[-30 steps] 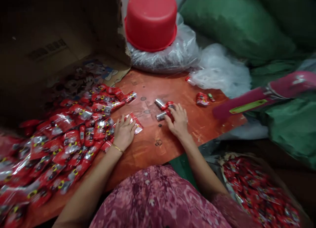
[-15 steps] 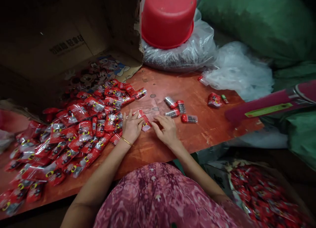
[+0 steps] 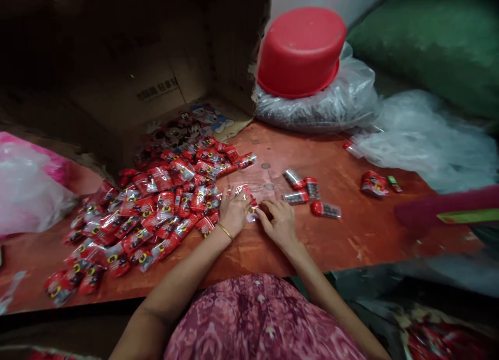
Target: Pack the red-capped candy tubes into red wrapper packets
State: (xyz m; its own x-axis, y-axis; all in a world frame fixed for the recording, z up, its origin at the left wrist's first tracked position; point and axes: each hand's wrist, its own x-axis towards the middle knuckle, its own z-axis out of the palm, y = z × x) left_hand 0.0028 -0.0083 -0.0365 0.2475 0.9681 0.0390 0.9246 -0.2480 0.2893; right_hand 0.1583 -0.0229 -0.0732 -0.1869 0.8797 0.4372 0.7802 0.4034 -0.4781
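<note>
Across the orange-red surface (image 3: 358, 251), glossy red packets (image 3: 165, 202) lie heaped, seemingly filled, four red-capped clear tubes (image 3: 326, 210) sit loose, and here's the left hand (image 3: 234, 213) spread over one flat red plastic packet (image 3: 253, 213), the right hand (image 3: 281, 222) curled alongside, grip unclear.

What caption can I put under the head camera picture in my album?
Left hand on a red wrapper, right hand close by, between heaped red packets and four red-capped tubes.
</note>
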